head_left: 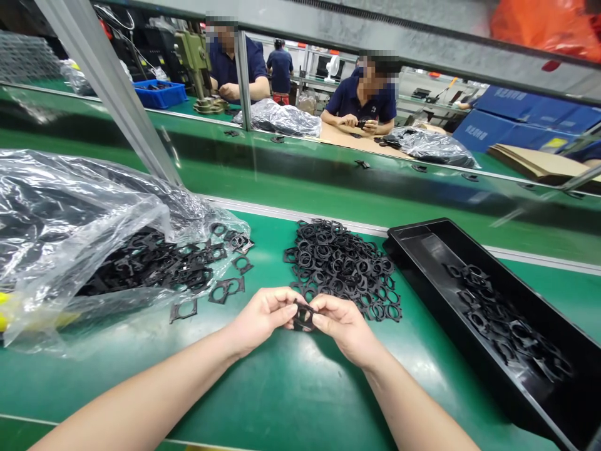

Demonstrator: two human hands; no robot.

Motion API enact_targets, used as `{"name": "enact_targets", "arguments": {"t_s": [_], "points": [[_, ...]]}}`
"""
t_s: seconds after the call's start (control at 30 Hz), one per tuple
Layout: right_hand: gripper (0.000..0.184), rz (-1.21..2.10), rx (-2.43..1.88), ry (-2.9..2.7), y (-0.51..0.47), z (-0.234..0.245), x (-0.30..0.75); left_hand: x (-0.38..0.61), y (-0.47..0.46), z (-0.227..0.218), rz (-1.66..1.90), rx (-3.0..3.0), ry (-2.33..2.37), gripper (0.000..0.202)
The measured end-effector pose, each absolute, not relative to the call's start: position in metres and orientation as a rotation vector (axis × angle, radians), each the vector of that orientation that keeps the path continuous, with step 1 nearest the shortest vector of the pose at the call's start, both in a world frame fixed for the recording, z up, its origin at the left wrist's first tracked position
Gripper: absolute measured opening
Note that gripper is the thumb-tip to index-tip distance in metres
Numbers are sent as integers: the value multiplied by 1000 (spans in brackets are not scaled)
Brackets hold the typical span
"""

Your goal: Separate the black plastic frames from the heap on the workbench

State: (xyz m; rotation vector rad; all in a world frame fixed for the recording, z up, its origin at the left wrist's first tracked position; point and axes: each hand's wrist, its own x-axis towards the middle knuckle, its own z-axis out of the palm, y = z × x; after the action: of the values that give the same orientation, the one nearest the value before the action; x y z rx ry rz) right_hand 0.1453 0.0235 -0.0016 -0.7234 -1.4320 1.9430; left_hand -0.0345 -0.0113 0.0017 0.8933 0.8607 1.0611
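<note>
Between my two hands is a small black ring-shaped plastic part (304, 318), raised over the green table in front of me. My left hand (267, 316) pinches its left side with thumb and fingers. On the other side, my right hand (342, 322) grips the right edge the same way. Just behind the hands lies a pile of black ring parts (338, 263). More loose black parts (154, 263) spill from a clear plastic bag (84, 207) at the left, with several lying singly near its mouth.
A long black tray (417, 250) with black ring parts inside stands at the right. A metal post (113, 94) rises at the left. Beyond the rail runs a green conveyor (282, 181) carrying scattered parts. Across it, co-workers (364, 94) sit near plastic bags and a blue bin (162, 94).
</note>
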Motion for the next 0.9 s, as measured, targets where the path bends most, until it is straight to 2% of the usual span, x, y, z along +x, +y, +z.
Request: {"name": "enact_targets", "arguments": {"t_s": [0.23, 0.43, 0.63, 0.8, 0.9], "points": [[19, 1800, -871, -1401, 24, 1, 144, -34, -11, 1, 1112, 793, 890, 28], [20, 1676, -1007, -1430, 26, 1, 145, -33, -9, -1, 1009, 893, 1035, 32], [21, 1750, -982, -1530, 22, 6, 145, -36, -9, 2, 1024, 939, 1088, 34], [23, 1680, -983, -1529, 21, 5, 145, -37, -8, 2, 892, 834, 1003, 34], [22, 1671, -997, -1523, 22, 5, 145, -35, -9, -1, 949, 748, 939, 35]]}}
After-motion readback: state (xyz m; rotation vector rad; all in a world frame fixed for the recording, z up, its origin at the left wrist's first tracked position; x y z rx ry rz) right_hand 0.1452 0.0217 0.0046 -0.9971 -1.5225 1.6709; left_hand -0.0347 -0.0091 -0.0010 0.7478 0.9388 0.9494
